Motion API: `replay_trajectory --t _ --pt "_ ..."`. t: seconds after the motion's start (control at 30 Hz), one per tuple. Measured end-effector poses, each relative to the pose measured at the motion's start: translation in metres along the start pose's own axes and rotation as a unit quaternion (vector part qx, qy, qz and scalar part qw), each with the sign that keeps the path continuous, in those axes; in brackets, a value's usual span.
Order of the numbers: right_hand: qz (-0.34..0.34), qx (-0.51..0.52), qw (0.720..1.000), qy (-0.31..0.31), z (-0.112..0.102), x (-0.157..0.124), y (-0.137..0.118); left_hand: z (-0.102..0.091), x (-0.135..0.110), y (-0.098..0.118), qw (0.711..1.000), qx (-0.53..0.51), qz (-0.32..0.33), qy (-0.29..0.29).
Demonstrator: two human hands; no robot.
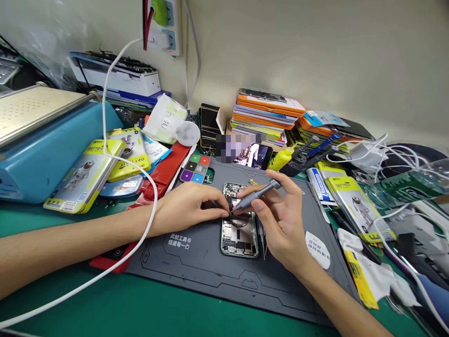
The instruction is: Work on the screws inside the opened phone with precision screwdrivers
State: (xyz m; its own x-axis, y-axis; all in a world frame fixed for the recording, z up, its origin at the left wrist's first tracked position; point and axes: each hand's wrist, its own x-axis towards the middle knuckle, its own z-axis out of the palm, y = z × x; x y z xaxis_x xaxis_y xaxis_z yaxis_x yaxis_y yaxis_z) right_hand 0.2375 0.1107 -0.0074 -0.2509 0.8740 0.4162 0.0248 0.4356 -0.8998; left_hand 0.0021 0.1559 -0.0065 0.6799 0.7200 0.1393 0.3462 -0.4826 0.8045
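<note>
An opened smartphone [242, 236] lies on the dark grey work mat [210, 267], its inner parts exposed. From the left, my left hand [191, 208] reaches over its upper half, thumb and forefinger closed at a small dark part; what they grip, if anything, is hidden. My right hand [282, 224] grips a slim grey screwdriver [257, 195] at a slant, its tip down inside the phone close to the left fingertips. Beside the phone's right edge, partly behind my right hand, lies another thin dark tool [261, 231].
A white cable [150, 187] loops across my left forearm. Battery packs [89, 173], a blue machine [56, 145] and a red tool [168, 168] crowd the left. At the back stand stacked boxes [266, 110], a lit phone [257, 154] and a yellow bottle [280, 159]. Right: more packs [358, 206].
</note>
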Motion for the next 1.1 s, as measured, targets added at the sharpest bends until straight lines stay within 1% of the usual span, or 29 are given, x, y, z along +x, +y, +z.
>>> replay_trajectory --t 0.17,0.23,0.27,0.33,0.4,0.47,0.6,0.87,1.0,1.1 --pt "-0.007 -0.009 1.0 0.001 0.001 -0.001 0.0 0.001 0.0 0.003 1.0 0.006 -0.012 -0.012" --pt "-0.012 -0.013 1.0 0.011 0.001 -0.001 0.0 0.001 0.0 0.004 1.0 0.007 -0.019 -0.015" --pt "-0.015 -0.015 1.0 0.022 0.001 -0.001 0.0 0.002 0.0 0.004 1.0 0.006 -0.021 -0.017" --pt "-0.028 -0.032 0.997 0.065 0.0 0.0 0.001 0.003 0.0 0.004 1.0 0.007 -0.02 -0.021" --pt "-0.04 -0.07 0.99 0.116 -0.004 0.002 0.002 0.003 0.001 0.004 1.0 0.009 -0.018 -0.022" --pt "-0.045 -0.117 0.982 0.145 -0.008 0.005 0.004 0.003 0.001 0.004 0.999 0.011 -0.02 -0.025" --pt "-0.04 -0.166 0.975 0.14 -0.015 0.01 0.01 0.002 0.0 0.006 0.999 0.008 -0.031 -0.032" --pt "-0.027 -0.217 0.969 0.117 -0.013 0.012 0.017 0.002 0.001 0.007 0.997 -0.019 -0.058 -0.043" --pt "-0.016 -0.222 0.969 0.11 -0.015 0.012 0.02 0.002 0.001 0.006 0.997 0.0 -0.057 -0.049" --pt "-0.007 -0.226 0.968 0.106 -0.016 0.012 0.021 0.002 0.002 0.006 0.998 0.023 -0.034 -0.05"
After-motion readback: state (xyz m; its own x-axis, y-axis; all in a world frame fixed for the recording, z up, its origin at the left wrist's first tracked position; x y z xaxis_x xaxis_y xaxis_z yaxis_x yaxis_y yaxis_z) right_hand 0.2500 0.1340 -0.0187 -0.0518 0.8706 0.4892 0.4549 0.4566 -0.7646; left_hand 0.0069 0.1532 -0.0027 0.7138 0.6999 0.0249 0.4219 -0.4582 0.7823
